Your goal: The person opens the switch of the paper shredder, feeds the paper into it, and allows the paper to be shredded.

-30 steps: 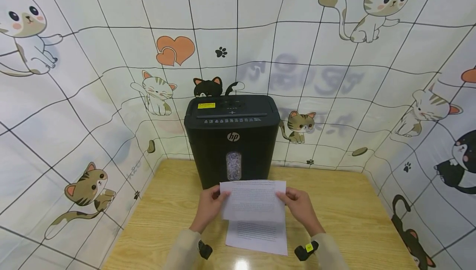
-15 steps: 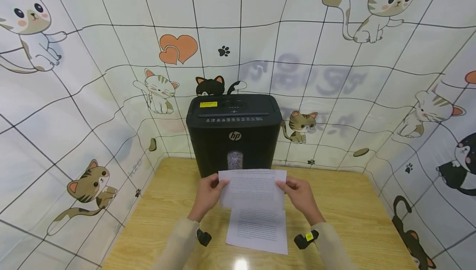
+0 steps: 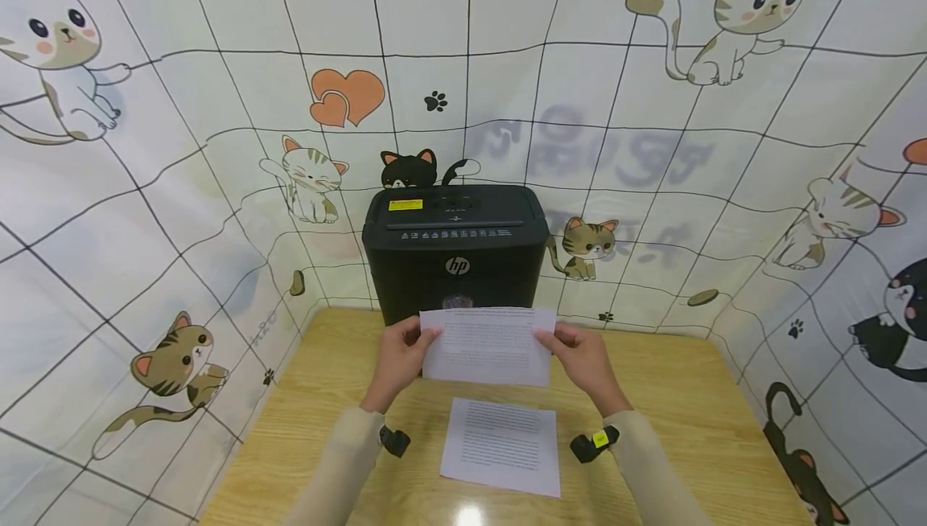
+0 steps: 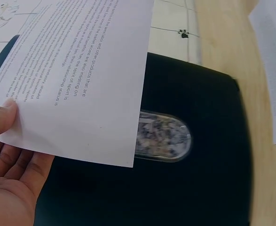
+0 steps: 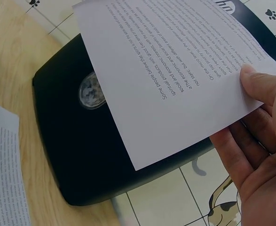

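Both hands hold up a printed sheet of paper (image 3: 487, 349) in front of the black HP paper shredder (image 3: 405, 277). On its left edge my left hand (image 3: 398, 359) pinches the sheet, thumb on the printed face and fingers behind. My right hand (image 3: 582, 361) grips the opposite edge the same way, and in the right wrist view its thumb (image 5: 262, 84) presses near the paper's side. The sheet covers the lower part of the shredder. A second printed page (image 3: 501, 445) lies flat on the table below the held one.
The wooden table (image 3: 673, 429) carries the shredder at its back edge. Close behind stands a white cat-patterned wall covering (image 3: 500, 67), which also rises at both sides. Shredded paper shows through the shredder's oval window (image 4: 163, 136).
Both hands have carried the held sheet forward, toward the shredder. It no longer overlaps the page on the table, and it now hides most of the shredder's window.
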`<state>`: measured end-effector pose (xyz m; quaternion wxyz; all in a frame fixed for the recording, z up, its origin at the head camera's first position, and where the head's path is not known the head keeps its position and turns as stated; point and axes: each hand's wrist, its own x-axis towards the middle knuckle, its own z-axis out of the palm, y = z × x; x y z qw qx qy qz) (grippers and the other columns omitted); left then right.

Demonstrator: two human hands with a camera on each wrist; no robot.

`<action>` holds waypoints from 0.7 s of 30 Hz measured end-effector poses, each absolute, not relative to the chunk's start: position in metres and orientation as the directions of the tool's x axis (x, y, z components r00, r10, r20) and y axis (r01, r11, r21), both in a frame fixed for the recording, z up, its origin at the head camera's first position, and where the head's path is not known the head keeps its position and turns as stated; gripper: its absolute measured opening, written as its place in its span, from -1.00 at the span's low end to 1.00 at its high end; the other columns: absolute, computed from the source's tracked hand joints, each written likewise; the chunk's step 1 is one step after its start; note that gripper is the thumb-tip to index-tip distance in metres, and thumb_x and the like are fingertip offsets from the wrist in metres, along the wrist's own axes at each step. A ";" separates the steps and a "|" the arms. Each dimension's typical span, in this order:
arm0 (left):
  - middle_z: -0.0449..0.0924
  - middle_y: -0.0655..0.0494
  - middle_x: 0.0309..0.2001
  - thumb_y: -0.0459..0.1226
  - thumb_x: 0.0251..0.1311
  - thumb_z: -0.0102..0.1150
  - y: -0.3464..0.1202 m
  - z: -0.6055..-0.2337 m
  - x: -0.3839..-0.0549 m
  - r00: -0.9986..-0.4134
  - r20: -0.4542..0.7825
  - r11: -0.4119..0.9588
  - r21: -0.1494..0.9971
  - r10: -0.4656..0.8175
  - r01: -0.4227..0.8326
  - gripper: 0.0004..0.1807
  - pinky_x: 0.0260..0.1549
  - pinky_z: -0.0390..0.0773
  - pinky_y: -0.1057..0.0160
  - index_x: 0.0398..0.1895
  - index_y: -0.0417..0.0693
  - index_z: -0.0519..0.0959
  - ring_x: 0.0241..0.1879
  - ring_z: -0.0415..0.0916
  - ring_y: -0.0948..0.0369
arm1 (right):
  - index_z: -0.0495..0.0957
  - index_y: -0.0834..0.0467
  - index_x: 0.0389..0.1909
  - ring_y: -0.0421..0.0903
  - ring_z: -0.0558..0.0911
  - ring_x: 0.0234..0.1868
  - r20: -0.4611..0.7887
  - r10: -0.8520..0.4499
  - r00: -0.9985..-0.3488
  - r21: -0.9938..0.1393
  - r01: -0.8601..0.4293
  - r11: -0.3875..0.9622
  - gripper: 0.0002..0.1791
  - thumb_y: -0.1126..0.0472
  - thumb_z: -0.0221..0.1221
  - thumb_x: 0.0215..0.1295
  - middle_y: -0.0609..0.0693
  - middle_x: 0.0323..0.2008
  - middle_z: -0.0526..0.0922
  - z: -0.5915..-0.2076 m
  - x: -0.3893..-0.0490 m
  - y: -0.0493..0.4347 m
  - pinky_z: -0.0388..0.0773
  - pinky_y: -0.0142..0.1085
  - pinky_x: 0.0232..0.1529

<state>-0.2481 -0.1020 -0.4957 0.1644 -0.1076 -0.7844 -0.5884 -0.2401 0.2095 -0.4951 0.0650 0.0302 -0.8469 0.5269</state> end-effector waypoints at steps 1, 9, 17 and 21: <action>0.79 -0.08 -0.29 -0.31 0.25 0.41 -0.102 -0.493 -0.249 -0.921 0.389 0.291 0.885 -0.028 0.364 -0.88 -0.46 0.61 0.35 -0.21 -0.17 0.77 -0.43 0.63 0.22 | 0.77 0.05 -0.02 -0.11 0.71 -0.19 0.150 0.014 -0.989 -0.883 -0.128 0.451 -0.66 -0.08 0.33 0.35 0.01 -0.16 0.83 -0.493 -0.241 0.209 0.62 -0.28 -0.12; 0.75 -0.05 -0.38 -0.28 0.25 0.42 -0.108 -0.472 -0.257 -0.883 0.469 0.333 0.837 -0.027 0.434 -0.89 -0.54 0.52 0.35 -0.29 -0.16 0.75 -0.52 0.53 0.22 | 0.78 0.08 -0.18 -0.03 0.64 -0.27 0.217 -0.010 -0.976 -0.888 -0.201 0.413 -0.71 -0.06 0.35 0.35 0.02 -0.27 0.82 -0.473 -0.248 0.205 0.60 -0.28 -0.17; 0.78 -0.13 -0.29 -0.28 0.25 0.42 -0.109 -0.450 -0.262 -0.873 0.487 0.302 0.835 -0.017 0.460 -0.86 -0.51 0.53 0.42 -0.23 -0.19 0.76 -0.45 0.64 0.02 | 0.76 0.13 -0.34 -0.11 0.52 -0.36 0.300 -0.015 -0.954 -0.873 -0.281 0.398 -0.70 -0.05 0.36 0.33 0.07 -0.35 0.78 -0.455 -0.257 0.205 0.49 -0.35 -0.30; 0.80 -0.09 -0.25 -0.27 0.25 0.42 -0.110 -0.441 -0.263 -0.865 0.502 0.320 0.822 -0.016 0.471 -0.85 -0.48 0.59 0.40 -0.20 -0.16 0.77 -0.44 0.68 0.04 | 0.75 0.14 -0.36 -0.15 0.49 -0.42 0.339 -0.029 -0.940 -0.858 -0.322 0.400 -0.70 -0.04 0.35 0.35 0.08 -0.37 0.76 -0.444 -0.260 0.204 0.40 -0.40 -0.41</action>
